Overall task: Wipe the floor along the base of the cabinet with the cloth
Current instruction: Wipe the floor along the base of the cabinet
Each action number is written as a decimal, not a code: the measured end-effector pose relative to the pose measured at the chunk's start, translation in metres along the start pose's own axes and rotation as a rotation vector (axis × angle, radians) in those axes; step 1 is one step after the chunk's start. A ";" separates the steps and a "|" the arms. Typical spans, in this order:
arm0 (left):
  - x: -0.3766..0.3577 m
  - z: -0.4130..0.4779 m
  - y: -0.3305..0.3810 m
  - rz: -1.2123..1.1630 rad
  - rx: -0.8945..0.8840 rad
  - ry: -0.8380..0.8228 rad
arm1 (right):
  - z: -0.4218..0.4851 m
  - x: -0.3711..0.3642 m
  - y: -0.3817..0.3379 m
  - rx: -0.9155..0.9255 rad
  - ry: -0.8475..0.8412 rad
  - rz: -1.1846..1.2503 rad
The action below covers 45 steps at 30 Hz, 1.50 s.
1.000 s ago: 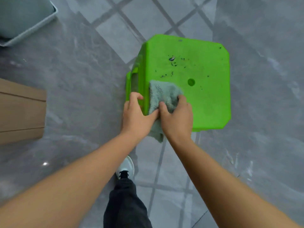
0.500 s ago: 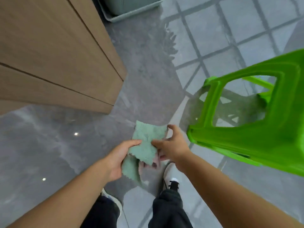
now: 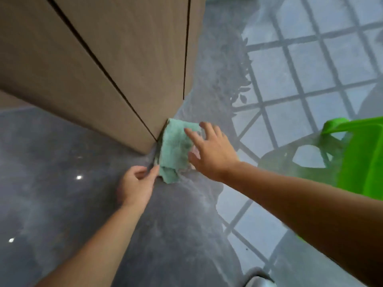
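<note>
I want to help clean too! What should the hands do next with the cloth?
Probably slide the cloth along the cabinet base. It already lies at the cabinet's corner, the right hand spread flat on it and the left hand pinching its near edge.

Right hand (image 3: 211, 151) spread, left hand (image 3: 137, 183) pinching

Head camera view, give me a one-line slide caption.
Right hand presses a green cloth at the cabinet corner; left hand pinches its edge.
</note>
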<state>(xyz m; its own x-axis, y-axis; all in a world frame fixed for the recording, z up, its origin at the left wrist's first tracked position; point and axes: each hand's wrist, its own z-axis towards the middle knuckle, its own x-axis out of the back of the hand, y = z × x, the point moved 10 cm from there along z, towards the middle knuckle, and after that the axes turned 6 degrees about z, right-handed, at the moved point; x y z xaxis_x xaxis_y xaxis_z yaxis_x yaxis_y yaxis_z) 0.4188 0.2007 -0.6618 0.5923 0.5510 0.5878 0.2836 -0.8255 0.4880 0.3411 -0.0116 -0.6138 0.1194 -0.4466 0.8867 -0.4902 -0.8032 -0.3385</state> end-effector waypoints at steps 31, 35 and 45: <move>0.004 -0.008 -0.122 0.654 0.103 -0.273 | -0.004 -0.097 -0.059 0.599 -0.164 -0.347; 0.004 -0.008 -0.120 0.659 0.099 -0.290 | 0.090 -0.020 0.060 0.197 -0.096 -0.493; 0.007 -0.006 -0.118 0.646 0.095 -0.259 | 0.025 -0.084 -0.026 0.146 -0.145 -0.185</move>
<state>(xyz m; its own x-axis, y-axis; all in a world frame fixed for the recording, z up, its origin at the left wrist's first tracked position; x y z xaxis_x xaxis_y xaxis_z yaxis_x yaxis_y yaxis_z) 0.3850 0.3026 -0.7118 0.8218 -0.0906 0.5625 -0.1279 -0.9914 0.0271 0.3656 0.0367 -0.6876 0.3234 -0.3302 0.8868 -0.3201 -0.9201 -0.2259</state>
